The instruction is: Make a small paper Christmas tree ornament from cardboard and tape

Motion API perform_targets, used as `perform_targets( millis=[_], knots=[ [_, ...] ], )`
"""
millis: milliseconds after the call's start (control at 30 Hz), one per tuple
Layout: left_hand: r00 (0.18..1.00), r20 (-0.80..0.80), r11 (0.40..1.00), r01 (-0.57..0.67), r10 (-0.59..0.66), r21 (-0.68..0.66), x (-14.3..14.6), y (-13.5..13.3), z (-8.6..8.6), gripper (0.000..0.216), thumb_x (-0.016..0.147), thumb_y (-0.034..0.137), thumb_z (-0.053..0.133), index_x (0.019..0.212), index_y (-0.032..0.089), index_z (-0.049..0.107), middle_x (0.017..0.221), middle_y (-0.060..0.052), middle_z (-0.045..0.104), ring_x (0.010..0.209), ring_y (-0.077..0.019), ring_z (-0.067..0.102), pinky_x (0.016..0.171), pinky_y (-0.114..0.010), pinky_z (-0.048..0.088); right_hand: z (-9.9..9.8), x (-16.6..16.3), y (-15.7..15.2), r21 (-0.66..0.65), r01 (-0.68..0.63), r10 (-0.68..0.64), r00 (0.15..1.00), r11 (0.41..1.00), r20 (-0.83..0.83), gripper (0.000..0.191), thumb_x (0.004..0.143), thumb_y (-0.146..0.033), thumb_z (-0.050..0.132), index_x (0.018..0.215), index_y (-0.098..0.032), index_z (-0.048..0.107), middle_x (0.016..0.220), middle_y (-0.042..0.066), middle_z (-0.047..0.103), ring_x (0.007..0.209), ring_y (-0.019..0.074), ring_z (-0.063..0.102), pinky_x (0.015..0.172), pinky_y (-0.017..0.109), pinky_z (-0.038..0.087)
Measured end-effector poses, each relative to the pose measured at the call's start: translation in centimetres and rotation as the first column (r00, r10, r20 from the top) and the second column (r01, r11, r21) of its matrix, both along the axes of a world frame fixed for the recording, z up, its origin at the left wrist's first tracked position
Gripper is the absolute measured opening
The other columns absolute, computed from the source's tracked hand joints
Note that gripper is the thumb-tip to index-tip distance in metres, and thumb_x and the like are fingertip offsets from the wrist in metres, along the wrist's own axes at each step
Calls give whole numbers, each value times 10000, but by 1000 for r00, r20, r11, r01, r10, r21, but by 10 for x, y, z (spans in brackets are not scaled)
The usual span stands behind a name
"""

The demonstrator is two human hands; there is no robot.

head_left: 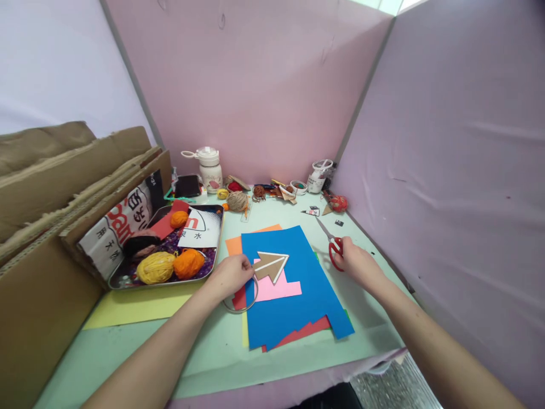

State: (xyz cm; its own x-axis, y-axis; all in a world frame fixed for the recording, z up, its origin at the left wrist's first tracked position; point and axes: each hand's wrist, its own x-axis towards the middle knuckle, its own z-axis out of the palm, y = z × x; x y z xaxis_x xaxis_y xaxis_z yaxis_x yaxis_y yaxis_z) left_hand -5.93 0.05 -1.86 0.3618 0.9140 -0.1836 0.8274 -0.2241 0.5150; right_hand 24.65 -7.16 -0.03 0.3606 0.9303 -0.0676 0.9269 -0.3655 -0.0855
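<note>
My left hand [230,276] is closed in a pinch on the stem of a brown cardboard arrow shape [271,263] with white edges. The arrow lies over a pink paper piece [279,288] on a large blue sheet [293,295]. A thin metal ring [240,307] sits under my left hand. My right hand [356,262] grips the red handles of a pair of scissors [331,241] lying on the table to the right of the blue sheet, blades pointing away.
A metal tray [166,282] at left holds yellow and orange yarn balls [172,265]. Cardboard sheets [63,187] lean at far left. A white bottle [210,168], twine ball [237,200], tape rolls and small items line the back wall. Yellow paper [136,307] lies by the tray.
</note>
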Motion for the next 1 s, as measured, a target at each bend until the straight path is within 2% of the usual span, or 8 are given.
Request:
perform_targets(
  millis=[67, 167, 233, 333, 433, 567, 800, 1000],
  knots=[
    [1000, 0, 1000, -7, 7, 8, 0, -1, 1, 153, 733, 310, 492, 699, 198, 591, 687, -26, 647, 601, -163, 563, 494, -249, 301, 4, -9, -6, 86, -75, 84, 991, 993, -106, 335, 888, -377, 402, 1141, -161, 438, 913, 107, 651, 774, 213, 624, 591, 257, 372],
    [1000, 16, 1000, -9, 9, 0, 1, -1, 1, 155, 731, 303, 489, 697, 194, 593, 678, -26, 644, 580, -157, 553, 485, -248, 295, 8, -25, -16, 206, -239, 293, 909, 949, -296, 336, 875, -417, 436, 1132, -201, 431, 989, 85, 640, 828, 195, 618, 652, 256, 420],
    [1000, 25, 1000, -3, 3, -4, 0, -1, 1, 155, 728, 303, 490, 689, 193, 593, 666, -24, 643, 576, -157, 554, 487, -246, 299, 11, -35, -21, 243, -353, 413, 869, 904, -272, 431, 813, -470, 530, 1135, -196, 446, 1055, 101, 615, 902, 216, 601, 721, 287, 441],
    [999, 29, 1000, -12, 12, -6, 0, -1, -1, 151, 721, 311, 505, 687, 194, 593, 652, -22, 643, 581, -160, 561, 500, -243, 314, 13, -49, -28, 266, -479, 514, 854, 837, -78, 461, 781, -472, 582, 1126, -178, 497, 1104, 121, 589, 989, 252, 563, 821, 346, 429],
    [999, 42, 1000, -1, 1, 0, -1, 0, -2, 144, 717, 315, 519, 680, 196, 591, 664, -24, 650, 622, -168, 575, 524, -240, 333, 14, -60, -34, 242, -519, 518, 852, 820, 72, 327, 872, -414, 480, 1085, -178, 558, 1032, 107, 619, 949, 244, 577, 808, 353, 427],
    [998, 59, 999, 27, -28, 21, -1, 0, -3, 157, 722, 314, 513, 667, 192, 595, 673, -28, 650, 629, -167, 569, 526, -245, 328, 14, -75, -35, 149, -572, 544, 817, 806, 191, 279, 876, -374, 498, 1053, -182, 597, 963, 91, 643, 899, 239, 589, 736, 333, 424],
    [998, 55, 1000, 24, -25, 18, -1, -2, -2, 158, 725, 307, 501, 667, 195, 595, 674, -22, 645, 623, -162, 552, 519, -247, 316, 11, -99, -31, -27, -591, 580, 780, 806, 233, 216, 855, -279, 538, 1019, -166, 620, 911, 89, 652, 858, 240, 592, 683, 324, 403],
    [999, 44, 999, 29, -29, 16, -1, -2, 0, 169, 732, 316, 510, 677, 188, 604, 684, -32, 645, 616, -159, 549, 522, -246, 317, 11, -107, -30, -77, -590, 590, 775, 804, 226, 204, 877, -239, 495, 1012, -147, 617, 919, 108, 657, 875, 244, 595, 696, 327, 404]
  ],
)
